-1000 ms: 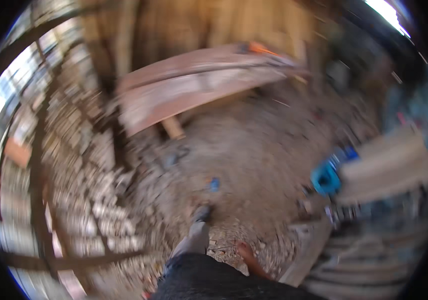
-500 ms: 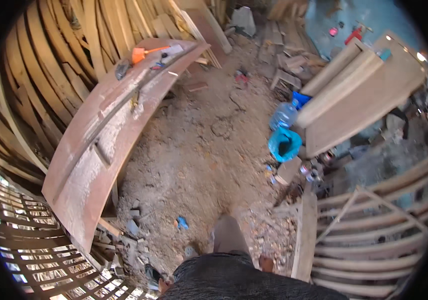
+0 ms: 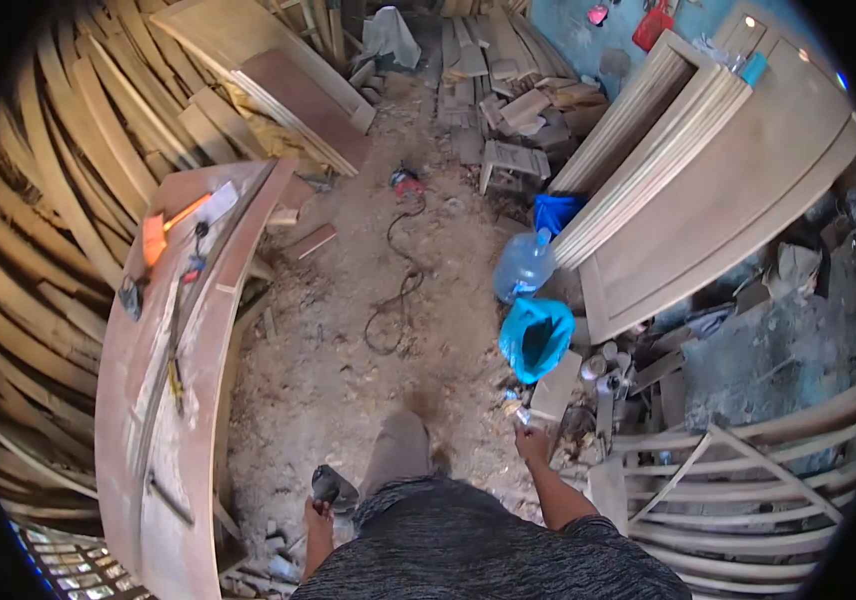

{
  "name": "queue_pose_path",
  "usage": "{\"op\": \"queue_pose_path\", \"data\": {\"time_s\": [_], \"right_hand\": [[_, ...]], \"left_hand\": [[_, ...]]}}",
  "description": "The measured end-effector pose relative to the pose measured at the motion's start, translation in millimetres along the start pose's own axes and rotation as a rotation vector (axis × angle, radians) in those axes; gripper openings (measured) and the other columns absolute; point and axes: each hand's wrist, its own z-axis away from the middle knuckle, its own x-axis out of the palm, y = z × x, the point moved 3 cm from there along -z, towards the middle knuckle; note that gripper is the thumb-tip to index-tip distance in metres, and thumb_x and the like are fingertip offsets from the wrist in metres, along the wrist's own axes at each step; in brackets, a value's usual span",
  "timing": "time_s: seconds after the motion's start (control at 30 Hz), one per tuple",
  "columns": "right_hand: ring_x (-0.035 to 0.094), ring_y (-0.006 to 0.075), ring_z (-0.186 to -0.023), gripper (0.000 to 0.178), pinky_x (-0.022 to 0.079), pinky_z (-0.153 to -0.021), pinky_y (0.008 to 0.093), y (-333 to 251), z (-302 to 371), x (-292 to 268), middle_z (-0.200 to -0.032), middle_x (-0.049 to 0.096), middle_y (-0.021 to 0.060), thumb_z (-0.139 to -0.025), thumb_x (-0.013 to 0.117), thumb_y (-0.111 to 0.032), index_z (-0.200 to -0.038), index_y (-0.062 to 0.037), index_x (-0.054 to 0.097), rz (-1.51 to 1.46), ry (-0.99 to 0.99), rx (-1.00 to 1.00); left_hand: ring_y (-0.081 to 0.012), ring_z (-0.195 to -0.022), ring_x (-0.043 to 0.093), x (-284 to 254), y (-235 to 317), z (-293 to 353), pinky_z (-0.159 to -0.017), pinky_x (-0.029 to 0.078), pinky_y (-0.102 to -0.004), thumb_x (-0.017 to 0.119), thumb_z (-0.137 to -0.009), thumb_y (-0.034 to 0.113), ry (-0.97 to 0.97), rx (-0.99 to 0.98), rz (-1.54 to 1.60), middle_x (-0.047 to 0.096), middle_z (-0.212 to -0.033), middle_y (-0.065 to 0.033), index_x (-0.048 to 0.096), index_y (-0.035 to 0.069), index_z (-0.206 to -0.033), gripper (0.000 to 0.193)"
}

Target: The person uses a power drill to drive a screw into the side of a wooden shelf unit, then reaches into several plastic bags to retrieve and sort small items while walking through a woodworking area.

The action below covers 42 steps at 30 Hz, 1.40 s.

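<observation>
- A dark, lumpy object (image 3: 326, 483) is held low on the left, beside the leg (image 3: 396, 450); its exact kind cannot be told.
- It is gripped by the left hand (image 3: 319, 512), with the fingers closed around it; a firm hold, clear of the leg, would serve best.
- The right hand (image 3: 531, 442) is reached forward, its fingertips close to a small white, blue and orange thing (image 3: 516, 408); whether that is gripped cannot be told. A light pinch would suit something so small.
- Just beyond, a soft, crinkled turquoise bag (image 3: 513, 340) is seen gaping open, near a clear, rounded plastic bottle (image 3: 523, 268).
- Across the rough dirt floor (image 3: 328, 300) a thin, looped cord (image 3: 403, 290) is spread; it is best stepped around.
- At left, a smooth, reddish-brown wooden table (image 3: 163, 500) is dusted pale; at right, a panelled door (image 3: 708, 190) is leaned.
</observation>
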Motion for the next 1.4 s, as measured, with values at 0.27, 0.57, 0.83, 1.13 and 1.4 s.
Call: {"op": "queue_pose_path", "data": {"time_s": [0.27,0.57,0.83,1.13,1.4], "right_hand": [[0.07,0.0419,-0.091,0.055,0.053,-0.08,0.049,-241.2,-236.2,-17.9,-0.09,0.073,0.0195,-0.088,0.065,-0.062,-0.091,-0.008,0.073,0.066,0.018,0.036],[0.071,0.0422,-0.082,0.032,0.054,-0.071,0.0526,-234.3,-438.9,68.3,-0.083,0.074,0.0208,-0.076,0.071,-0.041,-0.082,-0.0102,0.077,-0.043,0.025,0.25],[0.068,0.042,-0.087,0.03,0.052,-0.077,0.0526,-370.8,-668.7,120.5,-0.093,0.072,0.0206,-0.086,0.059,-0.033,-0.089,-0.0059,0.073,0.189,-0.297,0.401],[0.069,0.0346,-0.094,0.046,0.052,-0.083,0.0435,-797.5,-1285.0,-3.9,-0.106,0.073,0.0229,-0.092,0.067,-0.04,-0.108,0.0018,0.072,-0.334,0.164,-0.149],[0.057,0.0086,-0.085,0.027,0.048,-0.075,0.0268,-1275.5,-1443.6,-69.4,-0.1,0.066,0.0001,-0.102,0.065,-0.026,-0.119,-0.0057,0.067,-0.826,-0.368,-0.502]], "left_hand": [[-0.0154,-0.062,0.056,417.8,84.9,-109.5,-0.053,0.034,-0.0276,0.06,-0.101,0.04,-0.563,0.019,0.032,0.053,-0.066,0.004,0.055,0.019,-0.079,0.031],[-0.0099,-0.073,0.065,891.4,176.0,-120.7,-0.058,0.039,-0.0263,0.071,-0.095,0.045,-0.42,0.078,-0.469,0.071,-0.095,0.0056,0.068,0.019,-0.107,0.029],[-0.0081,-0.069,0.057,1228.2,277.6,-175.4,-0.054,0.043,-0.0242,0.061,-0.103,0.043,-0.615,0.215,-0.258,0.069,-0.096,0.0048,0.063,0.018,-0.115,0.027],[-0.0069,-0.062,0.052,1559.6,359.7,-192.3,-0.055,0.04,-0.0228,0.071,-0.096,0.041,-0.478,0.387,-0.43,0.051,-0.071,0.0073,0.061,0.016,-0.123,0.038],[-0.0068,-0.066,0.047,1875.2,454.1,-226.0,-0.063,0.038,-0.0245,0.069,-0.098,0.038,-0.619,0.522,-0.334,0.049,-0.075,0.0065,0.058,0.01,-0.131,0.044]]}}
